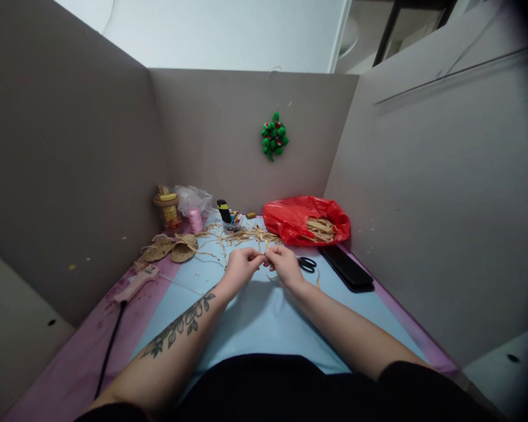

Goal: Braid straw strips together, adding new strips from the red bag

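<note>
My left hand [242, 266] and my right hand [284, 264] meet above the blue table cover [264, 319], fingertips pinched close together. A thin piece of straw-coloured strand seems to run between them, too small to make out fully. Loose dry strands [246, 235] lie just behind my hands. Black-handled scissors [307, 265] rest beside my right hand, their blades partly hidden by it. Another short strand [318, 279] lies on the cover, to the right of my right wrist.
Behind on the right sits a red bag [290, 220] of dry strands, near a black case [345, 268]. At left are woven pieces [183, 248], a glue gun [136, 284], pink thread [196, 220] and a jar [169, 211]. Grey partitions [229, 140] enclose the table.
</note>
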{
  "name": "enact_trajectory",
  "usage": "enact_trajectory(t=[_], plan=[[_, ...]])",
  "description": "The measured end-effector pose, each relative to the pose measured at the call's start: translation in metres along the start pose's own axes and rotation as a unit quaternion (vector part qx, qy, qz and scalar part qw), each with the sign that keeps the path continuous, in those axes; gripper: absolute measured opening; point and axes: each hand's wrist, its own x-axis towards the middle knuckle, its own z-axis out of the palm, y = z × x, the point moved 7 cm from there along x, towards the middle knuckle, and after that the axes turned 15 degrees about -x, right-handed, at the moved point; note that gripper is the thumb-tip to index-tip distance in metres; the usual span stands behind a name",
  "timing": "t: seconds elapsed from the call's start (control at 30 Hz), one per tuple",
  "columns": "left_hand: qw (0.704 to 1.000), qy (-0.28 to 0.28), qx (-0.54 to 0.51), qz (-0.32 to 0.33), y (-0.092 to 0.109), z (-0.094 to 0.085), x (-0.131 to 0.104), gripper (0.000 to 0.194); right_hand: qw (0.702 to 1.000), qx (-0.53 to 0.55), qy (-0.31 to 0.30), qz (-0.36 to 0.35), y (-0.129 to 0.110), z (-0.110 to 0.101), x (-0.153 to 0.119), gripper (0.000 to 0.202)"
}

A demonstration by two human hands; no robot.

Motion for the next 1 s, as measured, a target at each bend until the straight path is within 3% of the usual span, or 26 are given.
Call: enact_trajectory(t=[0.17, 0.3, 0.43, 0.53, 0.63, 0.7, 0.87, 1.0], plan=[[0.979, -0.028, 0.169, 0.109, 0.010, 0.016, -0.009, 0.025, 0.998, 0.050, 0.016, 0.039, 0.007, 0.001, 0.000, 0.016], [0.953, -0.063, 0.271, 0.124, 0.007, 0.034, -0.015, 0.022, 0.994, 0.084, 0.010, 0.072, 0.011, 0.002, -0.002, 0.018], [0.940, -0.112, 0.290, 0.142, 0.012, 0.047, -0.021, 0.029, 0.990, 0.110, -0.011, 0.083, 0.015, 0.002, 0.004, 0.020], [0.950, -0.113, 0.250, 0.152, 0.018, 0.037, -0.020, 0.031, 0.991, 0.100, -0.035, 0.082, 0.017, 0.000, 0.011, 0.021], [0.974, -0.013, 0.161, 0.160, 0.022, 0.009, -0.012, 0.029, 0.992, 0.090, -0.057, 0.063, 0.014, 0.001, 0.014, 0.020], [0.987, 0.016, 0.094, 0.131, 0.016, -0.002, -0.005, 0.026, 0.994, 0.076, -0.072, 0.028, 0.006, 0.003, 0.011, 0.021], [0.995, -0.068, -0.069, 0.000, -0.014, 0.007, 0.006, 0.026, 0.994, 0.026, -0.101, -0.041, -0.010, 0.013, -0.003, 0.021], [0.992, -0.069, -0.097, -0.044, -0.021, 0.006, 0.006, 0.026, 0.994, -0.025, -0.082, -0.063, -0.011, 0.012, -0.004, 0.017]])
